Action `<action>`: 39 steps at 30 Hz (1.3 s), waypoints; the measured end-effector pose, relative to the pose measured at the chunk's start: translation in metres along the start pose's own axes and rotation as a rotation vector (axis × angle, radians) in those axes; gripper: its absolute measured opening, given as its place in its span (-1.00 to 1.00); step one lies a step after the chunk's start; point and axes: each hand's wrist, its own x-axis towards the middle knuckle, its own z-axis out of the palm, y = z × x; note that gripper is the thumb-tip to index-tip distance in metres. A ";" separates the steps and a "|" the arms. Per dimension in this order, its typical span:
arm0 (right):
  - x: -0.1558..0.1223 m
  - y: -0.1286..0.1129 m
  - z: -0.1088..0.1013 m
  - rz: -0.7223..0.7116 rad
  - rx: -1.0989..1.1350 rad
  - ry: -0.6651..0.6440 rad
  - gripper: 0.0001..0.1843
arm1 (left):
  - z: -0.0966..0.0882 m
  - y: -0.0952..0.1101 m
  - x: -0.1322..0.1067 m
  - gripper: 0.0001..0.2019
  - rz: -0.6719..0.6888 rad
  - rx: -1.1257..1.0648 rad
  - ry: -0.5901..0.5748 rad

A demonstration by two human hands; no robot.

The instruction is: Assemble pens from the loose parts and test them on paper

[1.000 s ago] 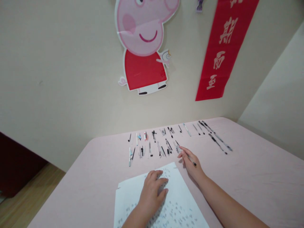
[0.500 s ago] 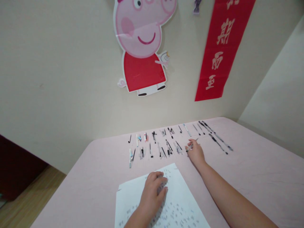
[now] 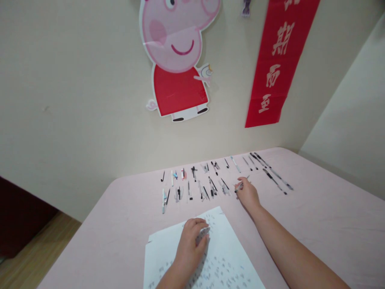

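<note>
My left hand (image 3: 191, 243) rests on a white sheet of paper (image 3: 164, 251) covered with small dark handwritten marks. Its fingers are curved, with the thumb apart from them, and no object shows in it. Farther forward and to the right, my right hand (image 3: 248, 195) is closed on a slim pen (image 3: 240, 186) with a dark end, held low over the pink tabletop. Part of the pen is hidden by the fingers. Left of this hand lie a clear-and-black pen part (image 3: 224, 187) and other taken-apart pens in two rows.
Several whole pens (image 3: 274, 181) lie to the right of my right hand. A light blue pen (image 3: 235, 164) is behind it. The pink-covered table (image 3: 319, 216) meets a wall bearing a pig cutout (image 3: 180, 92) and a red banner (image 3: 266, 88).
The view has shifted slightly, moving the scene a little left. My right hand keeps hold of the pen with its fingers drawn in slightly. The left thumb and fingers have moved slightly closer.
</note>
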 end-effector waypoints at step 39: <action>-0.102 -0.103 -0.001 -0.185 0.890 -0.608 -0.56 | 0.005 -0.015 0.007 -0.92 -0.344 -0.417 0.285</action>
